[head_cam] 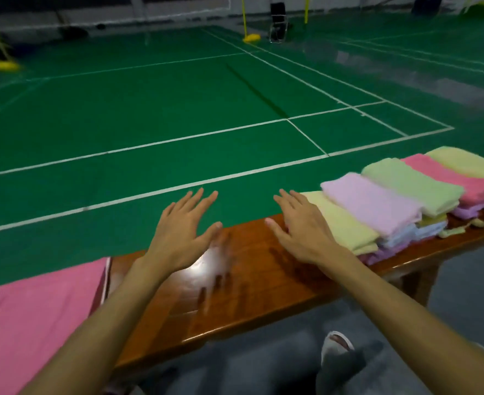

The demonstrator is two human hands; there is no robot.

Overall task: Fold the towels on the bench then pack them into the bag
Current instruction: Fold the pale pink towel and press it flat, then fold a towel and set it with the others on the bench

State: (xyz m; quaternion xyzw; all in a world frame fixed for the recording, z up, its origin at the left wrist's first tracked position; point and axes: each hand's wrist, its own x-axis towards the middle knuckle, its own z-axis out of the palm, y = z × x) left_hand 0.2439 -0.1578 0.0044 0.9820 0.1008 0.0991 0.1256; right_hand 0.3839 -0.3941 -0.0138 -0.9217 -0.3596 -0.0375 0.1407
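A glossy brown wooden bench (249, 280) runs across the lower half of the view. Several towels lie in an overlapping row on its right part: a pale yellow one (340, 223), a lilac one (371, 201), a light green one (411, 183), a pink one (451, 178) and another yellow one (471, 163). A pink bag (35, 315) lies on the bench's left end. My left hand (184, 232) hovers over the bare middle of the bench, fingers spread, holding nothing. My right hand (303, 229) is spread too, just left of the pale yellow towel.
Beyond the bench spreads a green court floor (149, 109) with white lines. Yellow net posts (250, 38) and a dark stand (278, 24) are far off. Below the bench, my slippered foot (337, 343) rests on grey floor.
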